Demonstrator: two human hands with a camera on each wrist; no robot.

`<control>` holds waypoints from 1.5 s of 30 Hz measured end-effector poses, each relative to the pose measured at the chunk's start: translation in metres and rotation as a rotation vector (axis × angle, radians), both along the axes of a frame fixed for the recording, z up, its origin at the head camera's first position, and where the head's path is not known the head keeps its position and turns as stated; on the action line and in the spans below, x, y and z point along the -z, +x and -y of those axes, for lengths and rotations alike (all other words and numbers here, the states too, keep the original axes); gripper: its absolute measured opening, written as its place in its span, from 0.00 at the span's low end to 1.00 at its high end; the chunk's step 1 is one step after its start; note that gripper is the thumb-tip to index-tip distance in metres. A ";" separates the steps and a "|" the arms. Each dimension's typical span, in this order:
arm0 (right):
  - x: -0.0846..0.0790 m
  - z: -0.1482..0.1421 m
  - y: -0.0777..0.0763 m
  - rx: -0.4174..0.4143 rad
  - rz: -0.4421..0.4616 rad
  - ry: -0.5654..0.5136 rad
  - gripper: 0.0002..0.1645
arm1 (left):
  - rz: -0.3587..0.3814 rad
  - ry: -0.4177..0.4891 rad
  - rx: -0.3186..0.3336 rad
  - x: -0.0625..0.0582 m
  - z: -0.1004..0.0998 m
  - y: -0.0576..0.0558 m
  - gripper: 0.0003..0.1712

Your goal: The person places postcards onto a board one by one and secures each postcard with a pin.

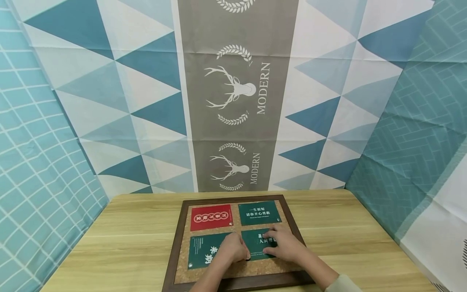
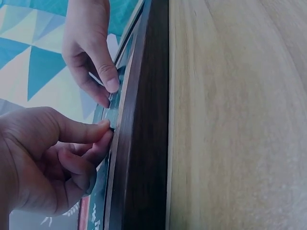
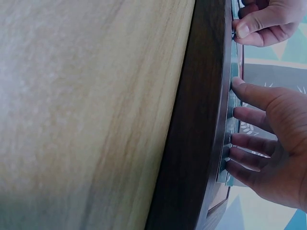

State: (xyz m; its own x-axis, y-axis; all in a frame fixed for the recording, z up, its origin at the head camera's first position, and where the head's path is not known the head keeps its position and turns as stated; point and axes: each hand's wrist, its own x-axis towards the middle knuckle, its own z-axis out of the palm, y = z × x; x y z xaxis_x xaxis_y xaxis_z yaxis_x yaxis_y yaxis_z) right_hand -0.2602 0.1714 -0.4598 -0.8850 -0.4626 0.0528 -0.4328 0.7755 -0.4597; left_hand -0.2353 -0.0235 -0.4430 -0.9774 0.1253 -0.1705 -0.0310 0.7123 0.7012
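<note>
A brown-framed cork board (image 1: pixel 233 281) lies on the wooden table. My left hand (image 1: pixel 233 246) pinches a small push pin (image 1: pixel 248 258), mostly hidden by thumb and forefinger, at the near left corner of the lower right green card (image 1: pixel 253 239). In the left wrist view those fingertips (image 2: pixel 103 128) meet at the card's surface. My right hand (image 1: pixel 286 244) rests its spread fingertips on the same card; the right wrist view shows the fingers (image 3: pixel 249 143) apart, with nothing gripped.
On the board are a red card (image 1: pixel 211 217), an upper right green card (image 1: pixel 259 212) and a lower left green card (image 1: pixel 198 251). Round shiny pins (image 1: pixel 190 265) sit at some card corners. A patterned cloth (image 1: pixel 233 121) hangs behind the table (image 1: pixel 120 239).
</note>
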 end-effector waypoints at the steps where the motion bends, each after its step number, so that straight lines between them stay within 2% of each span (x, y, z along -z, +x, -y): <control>1: 0.000 0.000 0.000 -0.001 0.001 -0.001 0.24 | 0.000 -0.005 -0.006 0.000 0.000 0.000 0.13; 8: 0.001 0.000 0.000 -0.012 -0.007 -0.001 0.24 | -0.032 -0.017 -0.030 0.001 -0.002 0.003 0.11; 18: 0.000 -0.001 -0.001 0.014 0.007 -0.002 0.24 | -0.026 0.096 0.003 0.007 0.006 0.004 0.07; 22: 0.000 -0.001 0.000 0.001 -0.003 0.001 0.24 | -0.017 0.084 0.011 0.008 0.007 0.002 0.08; 38: 0.000 0.001 0.000 -0.016 -0.028 0.008 0.24 | -0.033 0.058 -0.031 0.005 0.008 0.003 0.11; 45: 0.001 -0.001 0.001 -0.015 -0.016 0.002 0.25 | -0.033 0.083 -0.031 0.008 0.008 0.005 0.11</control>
